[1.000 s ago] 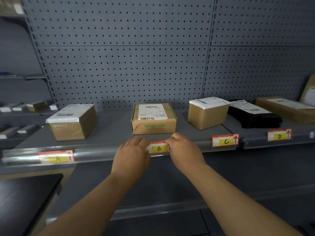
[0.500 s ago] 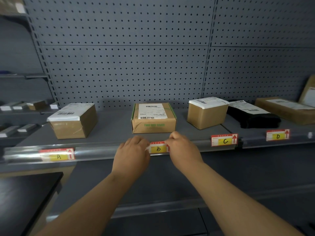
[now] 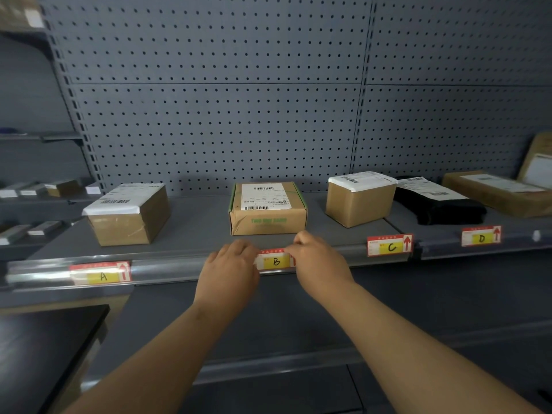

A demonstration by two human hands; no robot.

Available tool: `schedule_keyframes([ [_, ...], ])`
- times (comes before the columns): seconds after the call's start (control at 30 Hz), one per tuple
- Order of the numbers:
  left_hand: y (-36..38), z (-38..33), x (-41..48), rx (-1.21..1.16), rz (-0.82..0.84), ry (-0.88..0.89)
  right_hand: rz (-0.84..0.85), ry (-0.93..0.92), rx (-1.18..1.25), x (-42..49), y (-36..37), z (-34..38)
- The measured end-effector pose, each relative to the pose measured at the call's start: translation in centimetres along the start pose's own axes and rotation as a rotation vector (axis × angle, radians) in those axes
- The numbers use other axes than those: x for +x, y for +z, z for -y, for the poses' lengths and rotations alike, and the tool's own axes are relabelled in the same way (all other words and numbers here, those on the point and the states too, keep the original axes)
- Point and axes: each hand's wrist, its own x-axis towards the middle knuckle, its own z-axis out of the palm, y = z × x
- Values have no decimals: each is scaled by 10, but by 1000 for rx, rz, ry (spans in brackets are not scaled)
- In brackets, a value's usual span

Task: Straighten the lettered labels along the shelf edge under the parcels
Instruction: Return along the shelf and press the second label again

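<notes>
Hands barely moved — both still at label B (image 3: 276, 261). Left hand (image 3: 229, 273) pinches left end, right hand (image 3: 322, 264) right end. Label lies long-ways along shelf edge (image 3: 179, 265) — between hands, under green-lettered parcel (image 3: 267, 209).

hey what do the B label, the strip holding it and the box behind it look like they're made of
B label: probably printed paper or card, matte, with a hand-inked letter. Strip: seemingly clear glossy plastic, judging by its bright glare. Box: matte brown cardboard, creased at the front, green print.
</notes>
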Motion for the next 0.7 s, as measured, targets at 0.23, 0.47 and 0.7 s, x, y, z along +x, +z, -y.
schedule_keyframes([
  [0.23,3,3,1,94,26,38,3,25,3,3,-3,3],
  [0.47,6,10,2,131,23,44,23,23,7,4,-5,2],
  [0.7,6,7,1,116,34,24,41,7,9,5,-7,0],
])
